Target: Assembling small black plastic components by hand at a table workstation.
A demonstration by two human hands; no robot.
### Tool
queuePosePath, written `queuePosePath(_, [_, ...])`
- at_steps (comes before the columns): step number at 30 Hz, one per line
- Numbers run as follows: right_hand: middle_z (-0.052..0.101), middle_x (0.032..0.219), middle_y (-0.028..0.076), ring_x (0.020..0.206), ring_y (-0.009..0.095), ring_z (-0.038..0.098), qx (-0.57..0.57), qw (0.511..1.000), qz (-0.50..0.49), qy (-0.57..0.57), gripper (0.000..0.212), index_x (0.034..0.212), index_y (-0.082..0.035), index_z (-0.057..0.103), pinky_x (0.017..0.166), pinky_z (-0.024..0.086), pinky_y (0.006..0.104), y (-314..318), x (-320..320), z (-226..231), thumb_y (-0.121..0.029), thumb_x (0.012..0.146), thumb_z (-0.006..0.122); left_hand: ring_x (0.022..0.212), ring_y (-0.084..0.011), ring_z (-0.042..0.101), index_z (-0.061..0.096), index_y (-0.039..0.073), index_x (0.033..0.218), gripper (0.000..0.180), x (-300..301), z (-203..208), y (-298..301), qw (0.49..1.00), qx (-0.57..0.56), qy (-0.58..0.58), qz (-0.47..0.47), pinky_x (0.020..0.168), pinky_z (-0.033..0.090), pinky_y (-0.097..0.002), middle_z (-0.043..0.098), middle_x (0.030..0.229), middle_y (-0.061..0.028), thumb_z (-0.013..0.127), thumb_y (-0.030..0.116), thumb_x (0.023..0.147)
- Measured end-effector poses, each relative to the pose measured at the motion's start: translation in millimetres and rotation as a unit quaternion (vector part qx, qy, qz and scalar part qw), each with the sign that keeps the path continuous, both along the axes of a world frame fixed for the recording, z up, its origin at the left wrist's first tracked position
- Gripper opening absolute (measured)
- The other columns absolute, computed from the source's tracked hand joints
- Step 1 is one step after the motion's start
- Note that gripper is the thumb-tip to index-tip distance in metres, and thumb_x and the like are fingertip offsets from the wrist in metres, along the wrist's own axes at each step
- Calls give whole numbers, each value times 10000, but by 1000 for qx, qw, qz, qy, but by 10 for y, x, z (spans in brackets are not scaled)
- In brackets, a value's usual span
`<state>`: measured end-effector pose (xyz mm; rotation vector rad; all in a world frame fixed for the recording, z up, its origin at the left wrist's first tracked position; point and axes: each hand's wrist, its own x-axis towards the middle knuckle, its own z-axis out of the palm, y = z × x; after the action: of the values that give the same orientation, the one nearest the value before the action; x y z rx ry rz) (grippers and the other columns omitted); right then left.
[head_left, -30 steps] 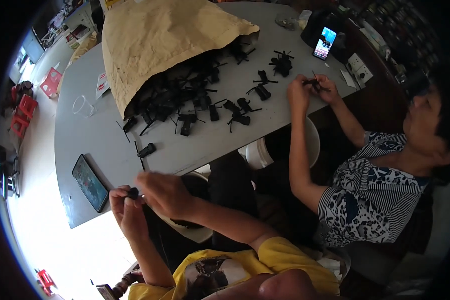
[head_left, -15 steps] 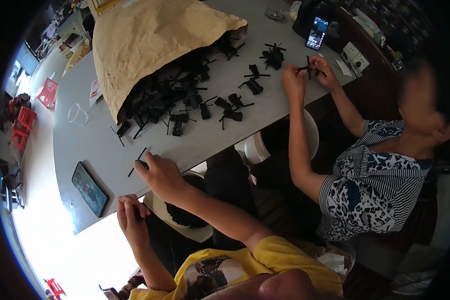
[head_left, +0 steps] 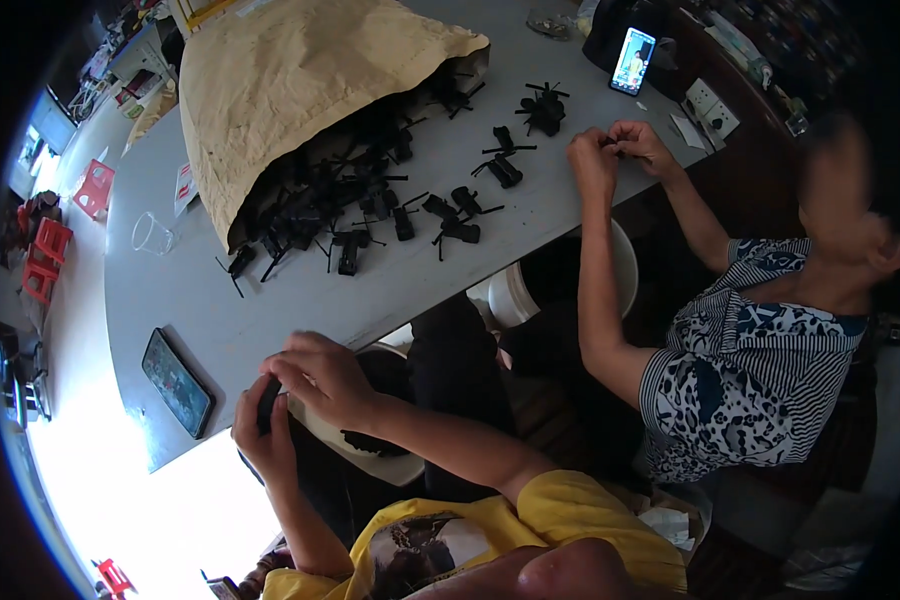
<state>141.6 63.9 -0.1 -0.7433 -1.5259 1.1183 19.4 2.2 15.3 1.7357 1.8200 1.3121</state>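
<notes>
My left hand [head_left: 258, 440], fingers curled, grips a small black plastic part [head_left: 268, 402] upright beyond the table's near edge. Bent over from the right, my right hand [head_left: 322, 380] has its fingertips pinched at the top of that same part. Those fingers cover most of the part's upper end. Just left of my hands a dark phone [head_left: 178, 383] lies on the table. Farther off, loose black plastic parts with thin rods [head_left: 350, 250] spill from the mouth of a large brown paper sack [head_left: 320, 70].
Below my right forearm stands a pale bucket [head_left: 398, 466] with black pieces inside; another white bucket [head_left: 622, 270] stands to its right. A clear cup [head_left: 154, 234] is on the grey table [head_left: 240, 310]. At the right a co-worker's hands [head_left: 610, 160] work near a lit phone [head_left: 632, 62].
My right hand has come down and left from over the table to my left hand. The thin black rod piece at its fingertips no longer shows. The co-worker's hands have drawn together.
</notes>
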Motion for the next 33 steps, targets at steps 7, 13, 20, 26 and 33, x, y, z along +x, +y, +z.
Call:
queuePosePath(7, [579, 736, 100, 785, 240, 551, 14, 978, 158, -139, 292, 839, -47, 630, 693, 441, 352, 84, 188, 120, -302, 867, 490, 644, -76, 506, 565, -22, 1016, 231, -40, 3, -120, 990, -61, -124, -33, 557, 383, -175, 560, 737, -18, 589, 63, 803])
queuePosePath(13, [563, 736, 116, 769, 265, 524, 67, 985, 70, -140, 283, 756, -12, 589, 700, 432, 370, -50, 82, 126, -247, 863, 473, 534, -16, 370, 495, 18, 993, 214, 188, 60, -74, 944, -32, -327, -44, 455, 256, -155, 448, 663, 35, 496, 210, 899])
queuePosePath(20, [527, 739, 112, 757, 244, 502, 193, 958, -36, -208, 253, 721, -18, 562, 686, 422, 376, -151, 30, 116, -231, 844, 501, 564, -23, 390, 476, 28, 935, 208, 202, 22, -60, 920, -23, -392, -19, 471, 266, -153, 451, 698, 20, 389, 217, 928])
queuePosePath(26, [506, 729, 96, 686, 234, 527, 213, 960, -81, -161, 216, 761, -31, 512, 566, 443, 338, -141, 30, 178, -227, 799, 594, 593, -90, 459, 479, 28, 946, 154, 21, 16, -69, 986, -48, -156, -36, 541, 371, -214, 490, 700, -18, 436, 162, 881])
queuePosePath(33, [576, 647, 105, 515, 229, 567, 39, 987, 62, -146, 264, 705, 6, 534, 466, 425, 326, -67, 118, 83, -224, 799, 624, 631, -132, 489, 456, 57, 1121, 400, 158, 42, -77, 999, -34, 28, 17, 603, 403, -242, 502, 720, -62, 624, 100, 761])
